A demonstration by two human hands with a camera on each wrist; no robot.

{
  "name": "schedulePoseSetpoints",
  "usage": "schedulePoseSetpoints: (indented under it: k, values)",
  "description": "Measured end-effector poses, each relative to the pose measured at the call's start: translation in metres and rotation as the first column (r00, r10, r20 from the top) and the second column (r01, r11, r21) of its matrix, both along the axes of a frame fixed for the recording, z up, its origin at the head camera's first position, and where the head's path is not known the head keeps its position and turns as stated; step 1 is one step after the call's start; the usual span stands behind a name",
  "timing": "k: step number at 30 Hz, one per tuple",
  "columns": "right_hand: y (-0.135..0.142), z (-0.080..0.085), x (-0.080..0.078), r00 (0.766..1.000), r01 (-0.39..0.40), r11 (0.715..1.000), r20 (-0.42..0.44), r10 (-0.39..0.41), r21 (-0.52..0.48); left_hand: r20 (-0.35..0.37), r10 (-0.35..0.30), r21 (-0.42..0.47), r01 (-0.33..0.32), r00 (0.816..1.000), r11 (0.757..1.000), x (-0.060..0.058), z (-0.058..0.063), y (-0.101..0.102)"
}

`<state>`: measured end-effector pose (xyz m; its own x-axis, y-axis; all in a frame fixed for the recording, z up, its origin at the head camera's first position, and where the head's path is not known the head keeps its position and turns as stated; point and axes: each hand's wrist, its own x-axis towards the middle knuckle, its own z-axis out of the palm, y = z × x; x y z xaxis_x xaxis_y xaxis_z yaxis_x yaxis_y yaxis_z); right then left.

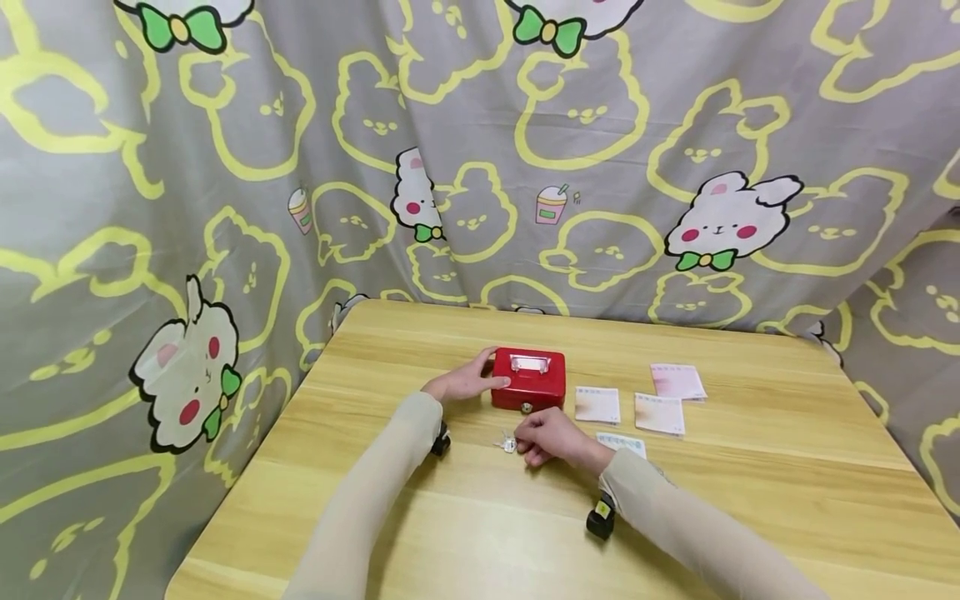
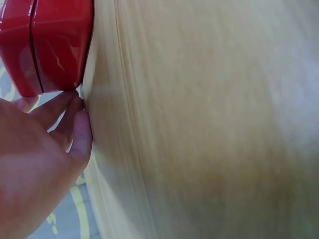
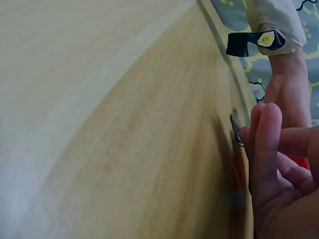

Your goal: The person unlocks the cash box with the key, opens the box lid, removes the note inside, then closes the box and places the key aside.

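A red cash box (image 1: 528,379) with a silver handle on its lid and a round lock on its front stands on the table. My left hand (image 1: 467,382) rests against its left end, thumb laid on the lid. In the left wrist view, the fingers (image 2: 55,112) of that hand touch the box's red side (image 2: 60,45) low down. Just in front of the box, my right hand (image 1: 553,437) pinches a small set of silver keys (image 1: 508,444) at the tabletop. From the right wrist, a key (image 3: 236,128) shows at the fingertips, partly covered by them.
Right of the box lie paper notes: a pale one (image 1: 597,405), another (image 1: 659,414), a pink one (image 1: 677,381) and a greenish one (image 1: 622,443) partly under the right forearm. A patterned curtain (image 1: 465,208) hangs behind the wooden table (image 1: 450,533).
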<state>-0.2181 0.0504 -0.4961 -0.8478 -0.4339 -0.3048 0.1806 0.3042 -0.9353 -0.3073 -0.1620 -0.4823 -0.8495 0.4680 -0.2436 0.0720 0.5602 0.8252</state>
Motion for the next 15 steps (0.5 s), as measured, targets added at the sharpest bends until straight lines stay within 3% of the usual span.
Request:
schedulePoseSetpoints:
  k: [5,8,11,15]
  values:
    - [0.012,0.008,0.011,0.99,-0.055,0.996,-0.124,0.063,0.067,-0.003,-0.021,0.017,0.022,1.0,1.0,0.005,-0.001,-0.001]
    - [0.024,0.018,0.017,0.965,-0.07,0.986,-0.238,0.105,0.152,-0.016,-0.027,0.03,0.028,1.0,0.999,0.009,-0.002,-0.004]
    - [0.038,0.028,0.022,0.918,-0.034,0.966,-0.375,0.132,0.258,-0.032,-0.007,0.044,0.008,0.999,0.999,0.012,-0.002,-0.009]
    - [0.061,0.037,0.022,0.809,0.106,0.897,-0.562,0.173,0.429,-0.073,0.042,0.03,-0.04,0.996,0.999,0.019,0.001,-0.015]
